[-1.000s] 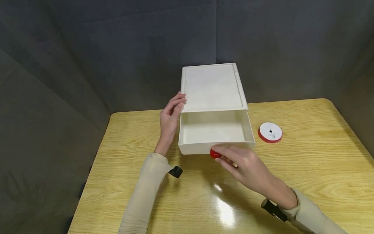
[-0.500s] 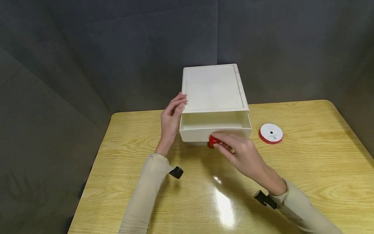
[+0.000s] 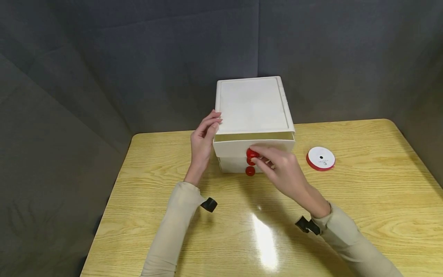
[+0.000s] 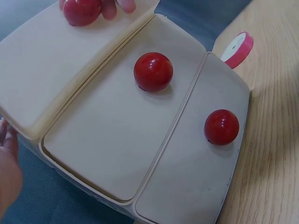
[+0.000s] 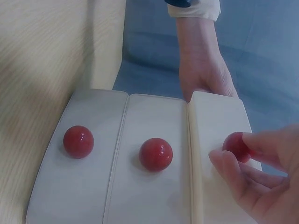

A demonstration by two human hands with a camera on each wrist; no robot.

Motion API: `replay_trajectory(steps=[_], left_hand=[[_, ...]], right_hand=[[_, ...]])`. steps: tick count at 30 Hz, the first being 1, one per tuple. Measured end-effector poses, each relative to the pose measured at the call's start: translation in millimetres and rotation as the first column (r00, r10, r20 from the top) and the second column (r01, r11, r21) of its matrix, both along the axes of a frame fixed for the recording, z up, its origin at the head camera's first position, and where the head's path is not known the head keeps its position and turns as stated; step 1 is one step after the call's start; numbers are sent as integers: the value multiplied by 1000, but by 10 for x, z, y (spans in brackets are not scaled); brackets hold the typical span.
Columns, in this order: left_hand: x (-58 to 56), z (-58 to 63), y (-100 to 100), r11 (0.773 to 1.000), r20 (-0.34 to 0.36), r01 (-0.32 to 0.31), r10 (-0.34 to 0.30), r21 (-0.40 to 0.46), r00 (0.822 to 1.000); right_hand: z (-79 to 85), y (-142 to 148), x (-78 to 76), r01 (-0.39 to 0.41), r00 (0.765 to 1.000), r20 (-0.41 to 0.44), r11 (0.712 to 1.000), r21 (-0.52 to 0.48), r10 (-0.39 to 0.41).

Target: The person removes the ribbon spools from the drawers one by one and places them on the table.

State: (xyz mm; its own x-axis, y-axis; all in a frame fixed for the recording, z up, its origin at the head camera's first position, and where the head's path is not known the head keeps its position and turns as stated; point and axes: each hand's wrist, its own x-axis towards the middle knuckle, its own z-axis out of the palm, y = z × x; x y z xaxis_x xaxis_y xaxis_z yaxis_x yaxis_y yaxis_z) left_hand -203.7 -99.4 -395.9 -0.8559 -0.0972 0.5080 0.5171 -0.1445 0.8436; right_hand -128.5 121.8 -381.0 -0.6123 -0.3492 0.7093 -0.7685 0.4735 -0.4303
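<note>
A white three-drawer cabinet [image 3: 254, 104] stands at the back of the table, each drawer front bearing a round red knob. Its top drawer [image 3: 230, 148] sticks out a little, with a narrow gap under the cabinet's top; the middle drawer [image 4: 112, 126] and bottom drawer [image 4: 196, 163] are flush. With thumb and fingers my right hand [image 3: 285, 169] pinches the top drawer's knob [image 5: 237, 147]. My left hand [image 3: 203, 142] rests against the cabinet's left side, fingertips over the top edge. The middle knob [image 4: 153, 72] and bottom knob [image 4: 222, 127] are untouched.
A spool of red ribbon [image 3: 321, 158] with a white face lies flat to the right of the cabinet. The wooden table [image 3: 377, 184] extends around it. Dark cloth [image 3: 155, 69] hangs behind the table and at its sides.
The top drawer has slid back into the cabinet from far out to a small gap, my right hand moving with its knob. Lower knobs have come into view. My left hand stays put.
</note>
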Motion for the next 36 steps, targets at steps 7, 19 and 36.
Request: replay_trajectory(steps=[7, 19, 36], left_hand=[[-7, -2, 1, 1000, 5, 0, 0, 14, 1000], [-1, -2, -2, 1000, 12, -10, 10, 18, 1000], [-2, 3, 8, 1000, 19, -15, 15, 18, 1000]], right_hand=[[5, -18, -70, 27, 999, 20, 1000, -6, -27], [6, -28, -184, 40, 999, 39, 999, -34, -38], [-221, 32, -110, 109, 977, 181, 994, 12, -110]])
